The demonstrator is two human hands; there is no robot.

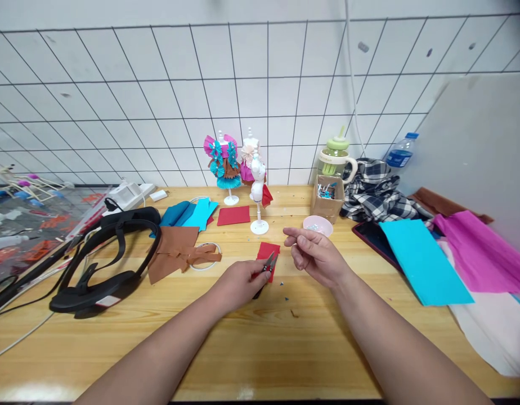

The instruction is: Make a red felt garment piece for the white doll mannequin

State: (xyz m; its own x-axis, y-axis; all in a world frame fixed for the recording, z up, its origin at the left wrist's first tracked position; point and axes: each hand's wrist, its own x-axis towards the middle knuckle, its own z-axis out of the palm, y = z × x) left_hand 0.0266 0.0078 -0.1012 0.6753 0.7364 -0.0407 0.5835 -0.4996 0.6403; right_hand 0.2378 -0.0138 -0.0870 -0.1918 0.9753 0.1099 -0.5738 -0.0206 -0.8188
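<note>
On the wooden table, the left hand is gripping small metal thread snips over a small red felt piece, likely soft, light and floppy, best pinched at an edge; the right hand is pinching something too small to identify.

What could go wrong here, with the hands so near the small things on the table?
The left hand holds small snips with blades pointing toward the right hand, so a finger could get nicked. The white mannequin stand stands just behind and might be knocked over. The pink bowl near the right hand could tip and spill.
</note>
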